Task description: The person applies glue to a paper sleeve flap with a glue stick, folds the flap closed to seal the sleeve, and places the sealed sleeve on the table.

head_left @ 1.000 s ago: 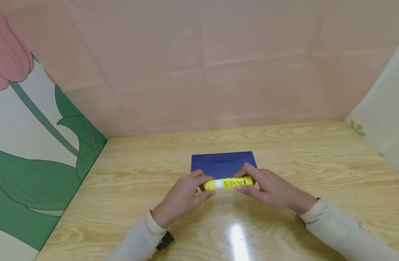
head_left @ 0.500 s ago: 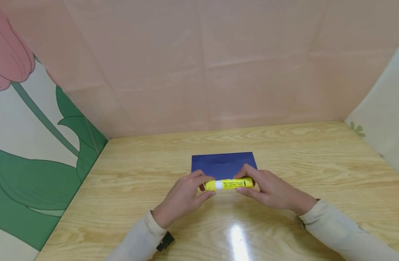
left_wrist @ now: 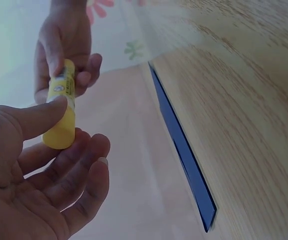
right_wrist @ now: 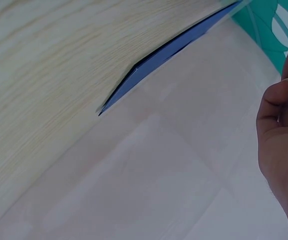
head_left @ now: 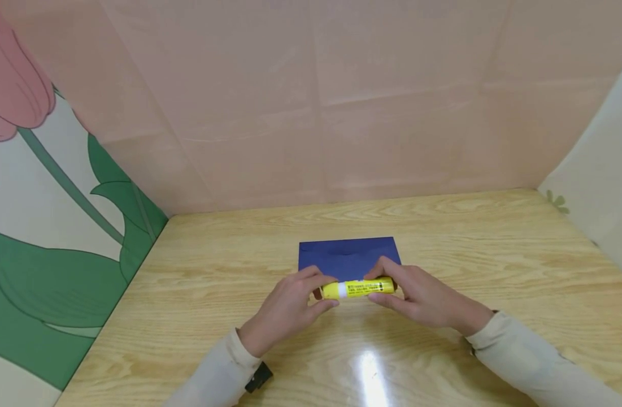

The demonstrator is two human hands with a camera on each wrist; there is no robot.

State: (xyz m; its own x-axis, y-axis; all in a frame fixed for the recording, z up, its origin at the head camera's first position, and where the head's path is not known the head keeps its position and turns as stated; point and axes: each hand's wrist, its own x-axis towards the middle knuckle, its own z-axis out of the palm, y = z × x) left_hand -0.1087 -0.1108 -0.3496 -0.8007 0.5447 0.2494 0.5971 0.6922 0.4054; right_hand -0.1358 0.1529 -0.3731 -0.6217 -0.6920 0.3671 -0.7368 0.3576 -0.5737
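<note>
A yellow glue stick [head_left: 361, 288] with a white band near its left end is held level between both hands, raised over the table. My left hand [head_left: 290, 299] pinches the yellow cap end between thumb and fingers; in the left wrist view its other fingers curl loosely below. My right hand [head_left: 417, 291] grips the printed body near the right end. Just behind the glue stick lies a dark blue envelope [head_left: 348, 255], flat on the table, its front edge partly covered by the hands. The right wrist view catches only part of the right hand [right_wrist: 283, 125].
The wood-grain table [head_left: 229, 243] meets a pink backdrop [head_left: 316, 113] at its far edge. A flower-patterned panel [head_left: 51, 282] borders the left side, a pale panel [head_left: 605, 169] the right. A black strap piece [head_left: 259, 377] sits at the left wrist.
My left hand has shifted very slightly to the right along with the cap end. The right hand stays nearly still, and the envelope keeps its place.
</note>
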